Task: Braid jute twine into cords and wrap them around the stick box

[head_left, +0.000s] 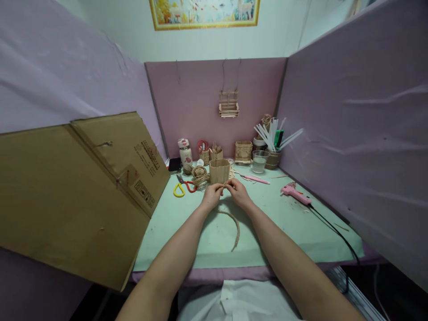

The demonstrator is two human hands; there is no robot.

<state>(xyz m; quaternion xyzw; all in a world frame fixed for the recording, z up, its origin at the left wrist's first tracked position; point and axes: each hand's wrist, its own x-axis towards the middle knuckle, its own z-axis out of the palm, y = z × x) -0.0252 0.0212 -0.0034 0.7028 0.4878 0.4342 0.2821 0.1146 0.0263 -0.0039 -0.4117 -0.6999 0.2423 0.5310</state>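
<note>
My left hand (214,196) and my right hand (236,191) meet close together over the middle of the table. Fingers of both are pinched on a brown braided cord (238,227), whose loose end curves over the table toward me. Just behind my fingertips stands a small wooden-stick cup (219,170), upright and open at the top. A ball of twine (199,173) lies to its left, beside scissors (183,187) with one yellow and one red handle. How the cord runs between my fingers is too small to make out.
A pink hot glue gun (297,195) lies at right, its black cable trailing off the front edge. A pink pen-like tool (256,179), a clear cup of liquid (260,161) and a pot of white glue sticks (273,158) are behind. A large cardboard sheet (83,200) leans at left.
</note>
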